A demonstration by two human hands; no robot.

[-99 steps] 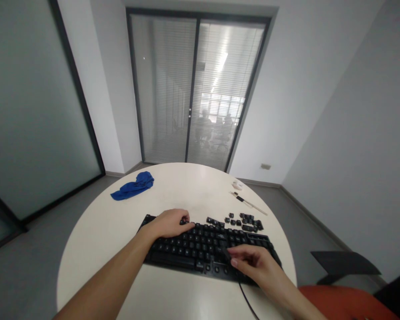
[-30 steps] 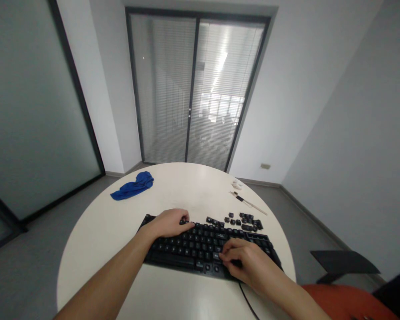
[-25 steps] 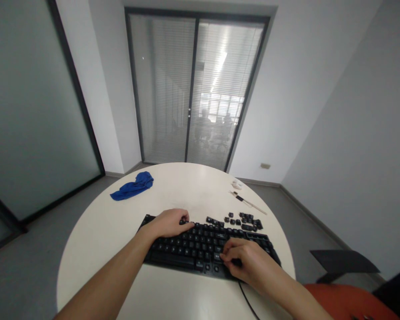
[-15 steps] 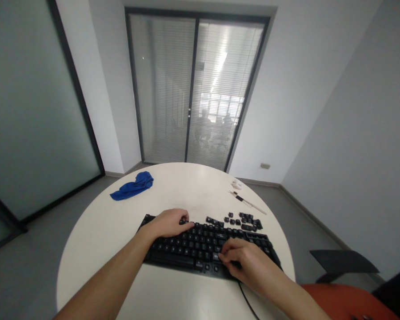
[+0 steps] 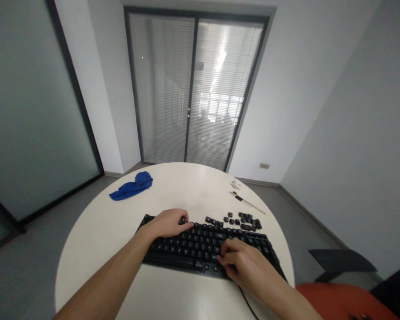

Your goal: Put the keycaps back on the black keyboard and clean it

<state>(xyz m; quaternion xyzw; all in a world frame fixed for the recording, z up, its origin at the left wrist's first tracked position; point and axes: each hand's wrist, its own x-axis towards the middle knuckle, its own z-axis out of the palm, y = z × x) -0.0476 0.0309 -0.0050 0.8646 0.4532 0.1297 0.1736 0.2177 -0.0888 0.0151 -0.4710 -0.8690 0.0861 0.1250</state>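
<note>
A black keyboard [image 5: 186, 247] lies near the front of the round, pale table. Across its upper left part rests my left hand [image 5: 171, 222], its fingers curled at the back edge, with the thumb lying over the top keys; whether it grips the keyboard's edge is hidden. My right hand [image 5: 238, 260] is over the right part of the keyboard, thumb and fingers pinched together at the keys. Anything between those fingertips is too small to make out. Several loose black keycaps [image 5: 237, 221] are scattered just behind the keyboard, to the right.
On the table [image 5: 96, 244], a blue cloth [image 5: 131, 186] lies at the back left. A thin brush [image 5: 250, 204] and small pale bits [image 5: 235, 185] lie at the back right. A black cable [image 5: 248, 303] runs off the front. An orange chair [image 5: 340, 302] stands at the right.
My right hand has shifted very slightly to the left over the keys. My left hand stays in place on the keyboard.
</note>
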